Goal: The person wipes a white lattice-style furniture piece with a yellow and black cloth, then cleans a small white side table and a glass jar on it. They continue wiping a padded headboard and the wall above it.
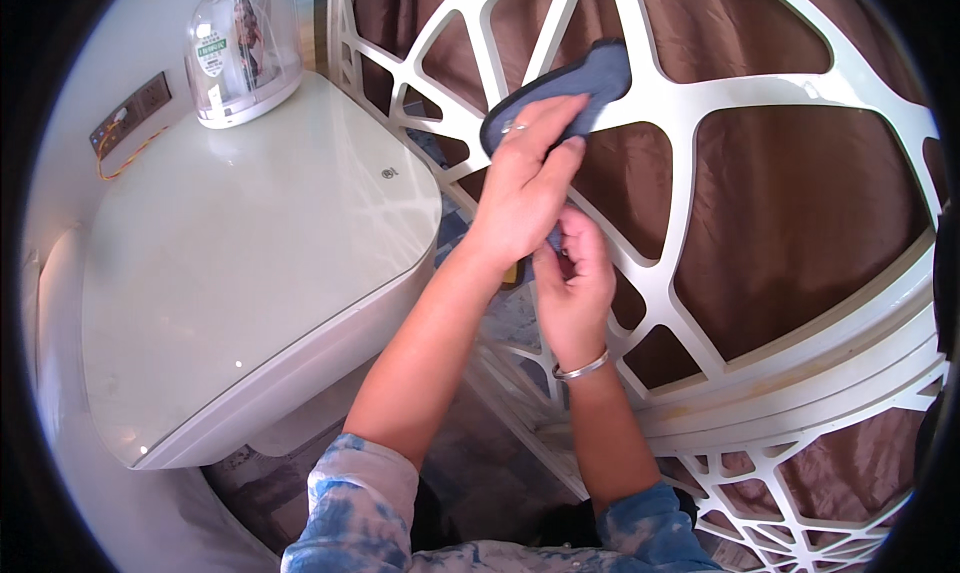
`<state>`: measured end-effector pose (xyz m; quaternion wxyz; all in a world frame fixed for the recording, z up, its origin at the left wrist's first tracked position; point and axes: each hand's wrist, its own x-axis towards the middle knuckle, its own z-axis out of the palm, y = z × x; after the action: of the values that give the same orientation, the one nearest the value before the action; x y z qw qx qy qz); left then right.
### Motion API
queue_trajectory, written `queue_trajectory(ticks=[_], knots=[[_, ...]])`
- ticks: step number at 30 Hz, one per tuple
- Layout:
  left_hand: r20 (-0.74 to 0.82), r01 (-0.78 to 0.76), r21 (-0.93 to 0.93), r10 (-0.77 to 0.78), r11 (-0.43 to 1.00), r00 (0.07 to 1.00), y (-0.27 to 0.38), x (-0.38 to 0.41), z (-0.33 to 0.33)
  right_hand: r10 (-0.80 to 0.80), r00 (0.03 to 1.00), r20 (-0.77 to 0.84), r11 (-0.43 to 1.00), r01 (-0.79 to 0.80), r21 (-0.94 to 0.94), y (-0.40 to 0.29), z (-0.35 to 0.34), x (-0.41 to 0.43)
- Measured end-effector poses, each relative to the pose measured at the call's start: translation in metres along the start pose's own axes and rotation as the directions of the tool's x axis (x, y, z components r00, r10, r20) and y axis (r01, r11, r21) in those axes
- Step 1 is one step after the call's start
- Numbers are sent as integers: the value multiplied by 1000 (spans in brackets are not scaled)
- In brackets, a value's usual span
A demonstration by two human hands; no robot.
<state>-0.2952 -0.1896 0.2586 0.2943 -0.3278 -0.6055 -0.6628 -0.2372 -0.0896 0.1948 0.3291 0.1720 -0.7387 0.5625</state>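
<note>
A grey-blue cloth [609,74] with a dark edge lies against the white lattice panel [652,104]. My left hand [529,171], with a ring on one finger, holds it from above with fingers spread along it. Just below, my right hand [577,269] wears a silver bangle and pinches a bit of grey-blue fabric [555,237] between thumb and fingers. Whether this fabric belongs to the same cloth is hidden behind my left wrist. A small yellow patch [513,274] with a dark border shows beside the right hand.
To the left stands a pale glass-topped cabinet [262,273], carrying a clear dome case [247,55] with a figurine. Wall sockets [131,115] have a twisted cord plugged in. Brown curtain fabric [802,198] hangs behind the lattice. A white curved ledge [795,378] runs along the lower right.
</note>
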Motion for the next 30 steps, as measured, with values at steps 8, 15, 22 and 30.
queue_trajectory(ticks=[8,15,22,30], knots=[[119,67,-123,-53,990,992,14,17,-4,221,969,-109,882,-150,446,-49,-16,9],[73,-236,402,227,885,971,-15,29,26,154,961,-230,961,-91,262,-35,-17,17],[-37,-229,595,311,771,950,-36,1,19,-229,973,-29,897,199,-395,-20,-27,13],[-253,16,120,15,993,967,21,-24,67,-421,865,-273,883,321,-344,-58,-60,0]])
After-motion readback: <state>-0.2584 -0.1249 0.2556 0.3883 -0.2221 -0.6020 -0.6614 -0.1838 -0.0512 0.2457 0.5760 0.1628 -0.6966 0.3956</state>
